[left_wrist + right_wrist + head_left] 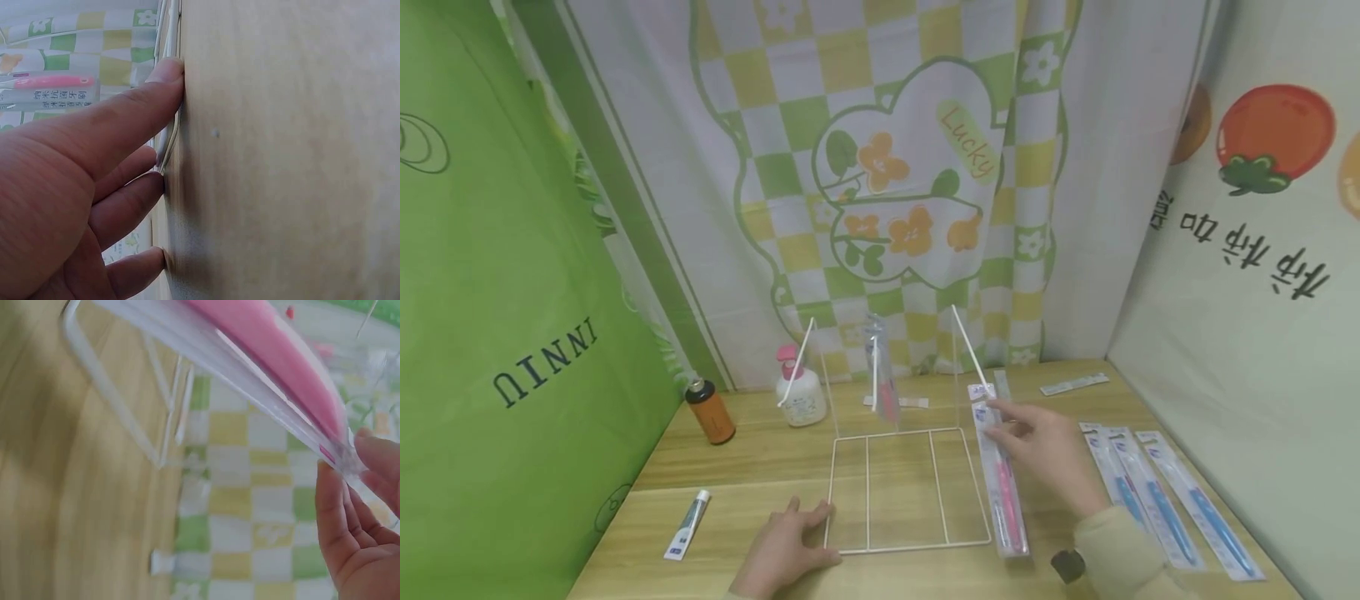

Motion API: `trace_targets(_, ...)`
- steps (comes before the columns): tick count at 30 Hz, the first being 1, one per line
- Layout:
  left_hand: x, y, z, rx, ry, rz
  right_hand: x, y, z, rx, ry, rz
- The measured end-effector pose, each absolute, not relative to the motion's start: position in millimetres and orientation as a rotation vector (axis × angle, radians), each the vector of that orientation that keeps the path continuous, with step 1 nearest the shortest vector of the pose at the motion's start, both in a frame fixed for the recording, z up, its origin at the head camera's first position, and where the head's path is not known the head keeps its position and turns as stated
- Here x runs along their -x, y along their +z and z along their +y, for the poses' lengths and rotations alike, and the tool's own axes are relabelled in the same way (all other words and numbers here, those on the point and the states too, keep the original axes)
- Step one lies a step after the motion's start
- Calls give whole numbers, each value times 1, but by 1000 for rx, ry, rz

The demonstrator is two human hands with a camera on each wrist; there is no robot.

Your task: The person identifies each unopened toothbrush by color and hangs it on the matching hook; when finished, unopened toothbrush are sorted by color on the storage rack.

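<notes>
My right hand pinches the top of a packaged pink toothbrush, close to the tip of the right prong of a white wire rack. In the right wrist view the pack's pink handle slants away from the fingertips. A second packaged pink toothbrush hangs on the rack's middle prong. My left hand rests at the rack's front left corner, thumb and fingers spread. Its thumb presses by the base wire in the left wrist view, with the other fingertips low beside the tabletop.
Several packaged blue toothbrushes lie on the right of the table. A toothpaste tube lies at left. Behind it stand an orange bottle and a white pump bottle. A flat narrow packet lies at the back right.
</notes>
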State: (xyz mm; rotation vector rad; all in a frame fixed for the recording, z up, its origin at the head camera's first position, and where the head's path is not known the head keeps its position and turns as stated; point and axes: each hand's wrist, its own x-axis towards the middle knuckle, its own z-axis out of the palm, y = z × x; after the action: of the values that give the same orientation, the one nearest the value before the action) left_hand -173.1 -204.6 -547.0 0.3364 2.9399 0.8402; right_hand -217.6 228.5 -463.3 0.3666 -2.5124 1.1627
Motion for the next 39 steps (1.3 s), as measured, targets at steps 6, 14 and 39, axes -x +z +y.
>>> trace_targets(6, 173, -548, -205, -328, 843, 2931, 210, -450, 191, -639, 1084, -2186)
trace_targets(14, 174, -548, -205, -343, 837, 2939, 195, -428, 158, -796, 1097, -1952)
trace_targets(39, 173, -549, -206, -382, 835, 2948, 162, -402, 97, -1083, 1236, -1662)
